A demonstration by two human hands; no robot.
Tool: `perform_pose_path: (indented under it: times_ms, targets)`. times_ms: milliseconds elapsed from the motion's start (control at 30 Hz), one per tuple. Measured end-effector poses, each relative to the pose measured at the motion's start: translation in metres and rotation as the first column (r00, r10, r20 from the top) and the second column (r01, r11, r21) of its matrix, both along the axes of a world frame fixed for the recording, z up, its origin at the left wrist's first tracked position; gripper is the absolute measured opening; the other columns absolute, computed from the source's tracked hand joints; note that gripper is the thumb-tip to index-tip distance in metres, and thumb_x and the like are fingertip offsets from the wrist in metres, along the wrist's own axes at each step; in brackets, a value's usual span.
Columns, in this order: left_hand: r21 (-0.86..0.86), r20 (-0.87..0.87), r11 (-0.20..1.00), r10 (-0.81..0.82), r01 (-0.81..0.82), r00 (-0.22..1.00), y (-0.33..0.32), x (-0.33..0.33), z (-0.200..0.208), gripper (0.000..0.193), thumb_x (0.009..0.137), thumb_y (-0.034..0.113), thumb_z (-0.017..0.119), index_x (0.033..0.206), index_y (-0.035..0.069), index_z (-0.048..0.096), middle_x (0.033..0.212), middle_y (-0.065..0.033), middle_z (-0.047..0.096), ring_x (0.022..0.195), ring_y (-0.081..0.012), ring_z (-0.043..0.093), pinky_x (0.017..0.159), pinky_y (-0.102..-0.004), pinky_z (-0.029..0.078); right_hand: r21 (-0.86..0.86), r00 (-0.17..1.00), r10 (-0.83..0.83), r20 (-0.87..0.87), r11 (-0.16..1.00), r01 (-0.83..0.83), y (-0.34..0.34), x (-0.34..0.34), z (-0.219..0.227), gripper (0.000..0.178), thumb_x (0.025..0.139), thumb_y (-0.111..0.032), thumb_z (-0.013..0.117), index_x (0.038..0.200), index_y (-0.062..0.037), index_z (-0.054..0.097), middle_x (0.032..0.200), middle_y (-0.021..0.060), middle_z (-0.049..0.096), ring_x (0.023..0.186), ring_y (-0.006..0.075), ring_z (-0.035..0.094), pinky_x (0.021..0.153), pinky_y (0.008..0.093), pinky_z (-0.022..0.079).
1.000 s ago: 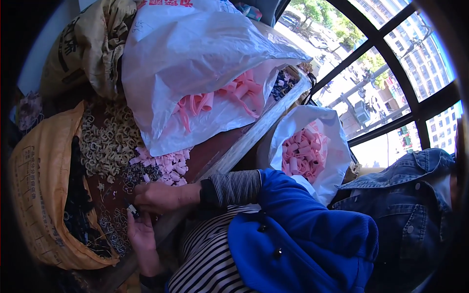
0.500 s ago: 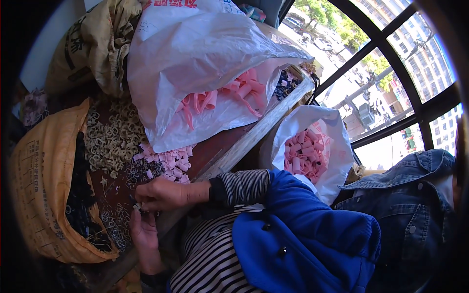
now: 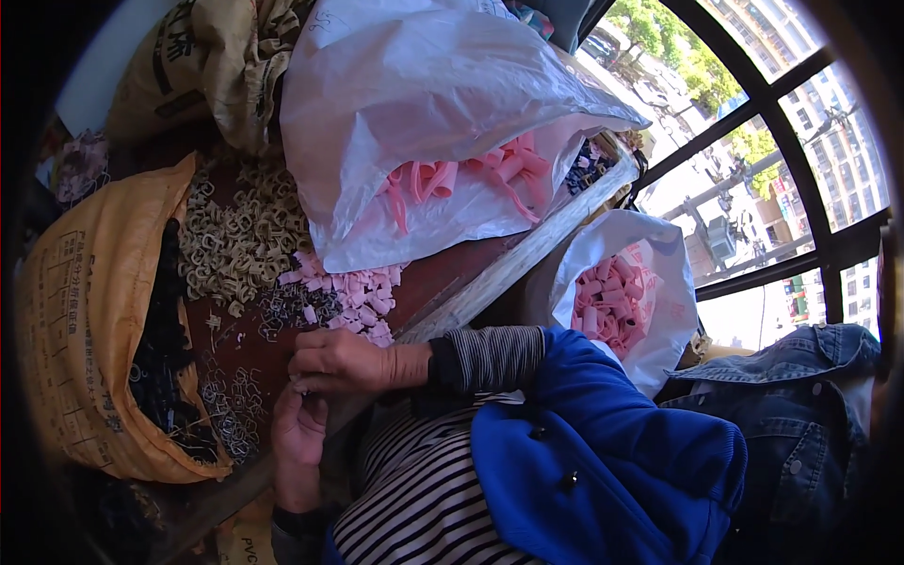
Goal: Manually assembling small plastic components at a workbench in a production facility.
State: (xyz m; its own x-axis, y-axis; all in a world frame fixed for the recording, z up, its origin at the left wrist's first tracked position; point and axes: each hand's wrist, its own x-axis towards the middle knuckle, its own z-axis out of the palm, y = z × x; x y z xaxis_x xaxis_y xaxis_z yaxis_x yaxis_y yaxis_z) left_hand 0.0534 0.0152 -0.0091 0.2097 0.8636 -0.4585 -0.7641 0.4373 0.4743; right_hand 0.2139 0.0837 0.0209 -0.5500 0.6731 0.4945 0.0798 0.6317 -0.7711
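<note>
Above the near edge of the dark red table (image 3: 249, 334), my two hands meet fingertip to fingertip. The right hand (image 3: 341, 363) reaches in from the right, its fingers curled into a pinch. Palm up beneath it is my left hand (image 3: 299, 433), thumb and fingers closed toward the same spot. Whatever sits between the fingertips is too small and too covered to name. Just beyond the hands lie a heap of small pink pieces (image 3: 363, 299) and some dark wire bits (image 3: 287, 307). Thin metal wire hooks (image 3: 234, 407) are scattered to the left of my left hand.
Beige ring-like buckles (image 3: 240, 235) are piled farther back. An orange woven sack (image 3: 99, 325) holding black pieces stands at left. A large white sack (image 3: 424, 113) spills pink strips (image 3: 513, 169). Another white bag (image 3: 664, 311) with pink pieces (image 3: 610, 301) stands right, by the window.
The view has shifted, so the scene sits farther right. My hands stay together; a small pale piece seen between the fingertips before is now mostly hidden.
</note>
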Motion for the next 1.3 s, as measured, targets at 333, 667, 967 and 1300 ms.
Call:
perform_pose_path:
  times_ms: [333,667,967,1300]
  targets:
    - [0.008,-0.043,0.993,-0.116,0.117,0.992,-0.002,0.020,0.023,0.030,0.084,0.026,0.047,0.103,0.003,0.050,0.088,-0.0086,0.058,0.074,-0.0162,0.059,0.060,-0.0226,0.050,0.340,0.994,-0.016,0.108,0.940,-0.022,0.004,0.015,0.009,0.023,0.065,-0.023,0.064,0.073,-0.0066,0.050,0.069,0.0069,0.045,0.063,0.0242,0.049,0.055,0.0345,0.040]
    - [0.160,-0.231,0.981,-0.068,0.107,0.970,-0.003,-0.004,0.027,0.029,0.083,0.026,0.047,0.097,0.001,0.052,0.075,-0.0061,0.057,0.058,-0.0112,0.054,0.048,-0.0197,0.041,0.561,0.639,-0.716,0.280,0.662,0.497,0.074,0.142,0.012,0.018,0.068,-0.013,0.063,0.083,-0.0067,0.056,0.080,0.0096,0.053,0.076,0.0293,0.051,0.064,0.0378,0.041]
    - [0.106,-0.336,0.979,-0.131,0.176,0.933,0.003,0.005,0.043,0.030,0.084,0.019,0.050,0.107,0.002,0.047,0.085,-0.0093,0.059,0.071,-0.0139,0.058,0.058,-0.0201,0.045,0.727,-0.016,-0.805,0.593,0.527,0.440,0.145,0.260,-0.011,0.052,0.077,-0.043,0.049,0.122,-0.0182,0.039,0.119,0.0204,0.042,0.108,0.0366,0.039,0.090,0.0438,0.030]
    - [0.130,-0.349,0.979,-0.104,0.158,0.931,-0.005,-0.001,0.031,0.029,0.083,0.014,0.052,0.108,0.001,0.047,0.086,-0.0075,0.058,0.075,-0.0136,0.058,0.062,-0.0204,0.046,0.604,0.160,-0.801,0.577,0.551,0.575,0.128,0.250,-0.006,0.047,0.079,-0.036,0.049,0.118,-0.0105,0.041,0.115,0.0203,0.045,0.100,0.0377,0.046,0.082,0.0443,0.037]
